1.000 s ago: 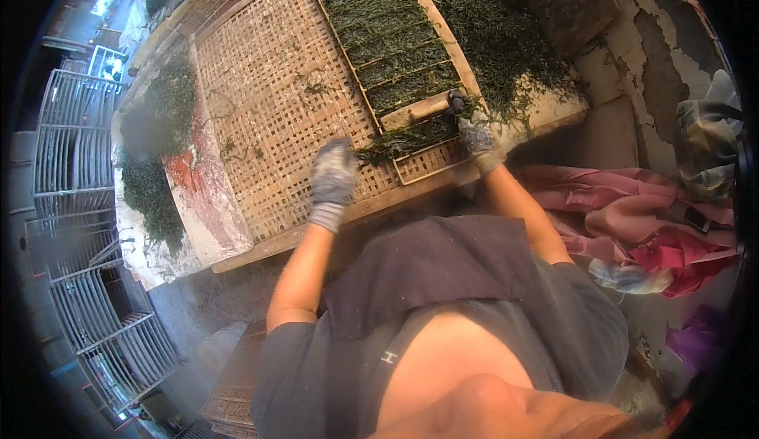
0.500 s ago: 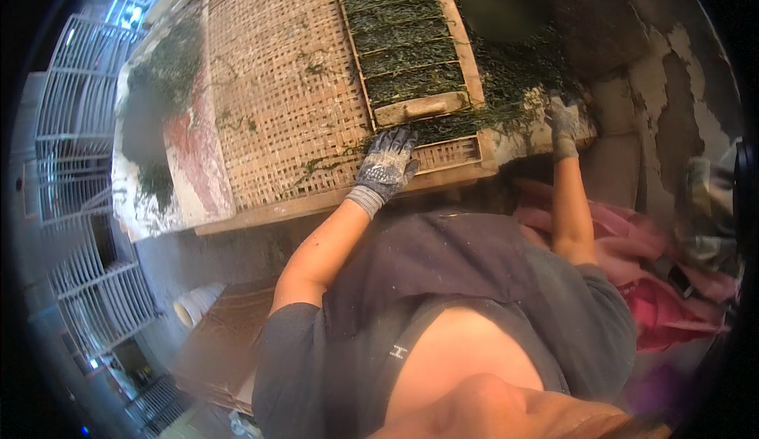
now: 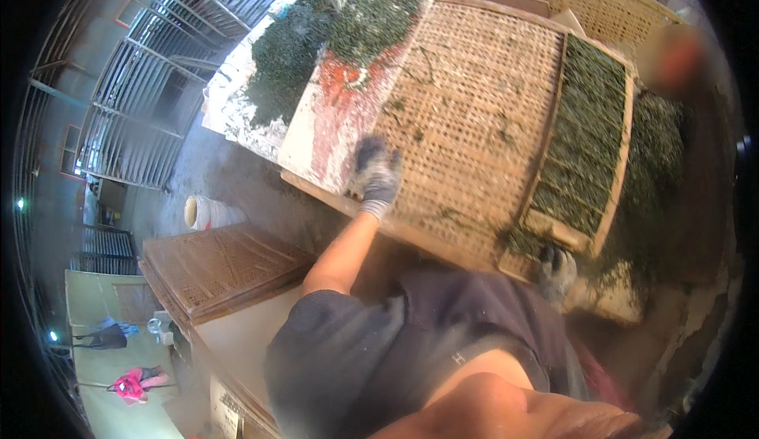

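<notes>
Grey-gloved, the left hand (image 3: 376,172) is at the left edge of the woven mat (image 3: 474,83), its fingers somewhat spread; it seems to hold nothing, although blur hides the fingertips. Half a second ago this hand was at the lower end of the frame (image 3: 621,166). The right hand (image 3: 558,271), which was then farther right, near the table corner, is now beside that lower end, close to the wooden bar (image 3: 556,230). Its fingers are bent, but I cannot tell if they grip something. Dark green strands (image 3: 585,139) fill the frame, which lies on the right side of the mat, as before. To the left is a red-stained board (image 3: 348,83). The view has turned, so the bucket (image 3: 212,213) and the stacked trays (image 3: 229,269) show more fully.
</notes>
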Action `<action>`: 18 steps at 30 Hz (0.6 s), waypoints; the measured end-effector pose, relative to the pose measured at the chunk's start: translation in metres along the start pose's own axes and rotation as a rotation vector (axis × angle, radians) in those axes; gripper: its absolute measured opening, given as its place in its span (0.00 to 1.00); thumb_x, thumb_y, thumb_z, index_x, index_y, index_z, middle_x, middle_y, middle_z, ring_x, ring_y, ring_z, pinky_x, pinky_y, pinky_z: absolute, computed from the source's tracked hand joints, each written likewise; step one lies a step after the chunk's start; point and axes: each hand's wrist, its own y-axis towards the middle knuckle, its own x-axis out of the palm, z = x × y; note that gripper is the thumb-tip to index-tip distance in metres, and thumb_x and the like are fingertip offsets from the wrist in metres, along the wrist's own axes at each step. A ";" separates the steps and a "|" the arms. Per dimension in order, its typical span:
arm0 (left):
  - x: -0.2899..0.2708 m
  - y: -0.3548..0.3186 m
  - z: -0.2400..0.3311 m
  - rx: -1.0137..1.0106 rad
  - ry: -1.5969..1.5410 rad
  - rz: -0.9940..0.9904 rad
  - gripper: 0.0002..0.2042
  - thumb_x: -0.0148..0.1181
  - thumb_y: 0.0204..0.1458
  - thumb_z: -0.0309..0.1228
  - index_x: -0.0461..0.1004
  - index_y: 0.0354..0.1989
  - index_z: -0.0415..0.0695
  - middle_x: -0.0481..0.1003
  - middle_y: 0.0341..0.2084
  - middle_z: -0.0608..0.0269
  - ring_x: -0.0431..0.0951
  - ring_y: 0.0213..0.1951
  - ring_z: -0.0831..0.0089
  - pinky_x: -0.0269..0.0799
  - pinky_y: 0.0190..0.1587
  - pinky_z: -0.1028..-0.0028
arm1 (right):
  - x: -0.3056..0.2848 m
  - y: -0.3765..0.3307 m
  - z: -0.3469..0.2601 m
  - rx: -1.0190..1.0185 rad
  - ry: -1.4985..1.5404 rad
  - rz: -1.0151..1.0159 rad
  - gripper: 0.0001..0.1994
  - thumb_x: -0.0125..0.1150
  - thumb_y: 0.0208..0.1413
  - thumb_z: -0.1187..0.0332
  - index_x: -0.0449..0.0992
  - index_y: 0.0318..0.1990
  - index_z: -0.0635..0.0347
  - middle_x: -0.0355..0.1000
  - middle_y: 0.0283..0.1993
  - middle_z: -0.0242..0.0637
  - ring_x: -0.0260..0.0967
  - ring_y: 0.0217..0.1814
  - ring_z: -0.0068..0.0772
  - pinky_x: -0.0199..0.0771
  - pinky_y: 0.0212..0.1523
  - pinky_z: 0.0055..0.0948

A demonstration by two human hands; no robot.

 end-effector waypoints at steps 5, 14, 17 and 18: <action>0.051 0.106 -0.087 -0.398 0.148 -0.035 0.43 0.57 0.59 0.60 0.59 0.74 0.39 0.57 0.71 0.29 0.56 0.72 0.32 0.50 0.73 0.42 | -0.017 0.013 -0.026 0.106 -0.088 -0.083 0.15 0.58 0.68 0.57 0.79 0.45 0.61 0.75 0.47 0.48 0.72 0.51 0.57 0.71 0.54 0.50; 0.095 0.369 -0.085 -0.107 0.099 -0.227 0.30 0.60 0.58 0.44 0.66 0.71 0.60 0.64 0.70 0.46 0.65 0.68 0.40 0.75 0.63 0.52 | 0.006 0.029 -0.036 0.084 -0.164 -0.042 0.10 0.58 0.68 0.63 0.77 0.40 0.61 0.73 0.40 0.46 0.70 0.45 0.55 0.70 0.48 0.50; 0.108 0.365 -0.114 -0.025 -0.148 0.045 0.19 0.53 0.52 0.29 0.81 0.52 0.48 0.82 0.45 0.47 0.81 0.50 0.49 0.77 0.55 0.53 | 0.008 0.016 -0.028 0.091 -0.191 0.051 0.11 0.57 0.69 0.63 0.76 0.39 0.61 0.72 0.39 0.47 0.69 0.43 0.56 0.69 0.47 0.50; 0.109 0.349 -0.104 -0.032 -0.300 0.052 0.18 0.54 0.49 0.29 0.82 0.48 0.44 0.83 0.42 0.46 0.82 0.49 0.49 0.76 0.55 0.55 | -0.004 0.008 -0.026 0.120 -0.230 0.028 0.11 0.57 0.68 0.62 0.76 0.39 0.61 0.72 0.40 0.47 0.69 0.44 0.56 0.69 0.47 0.51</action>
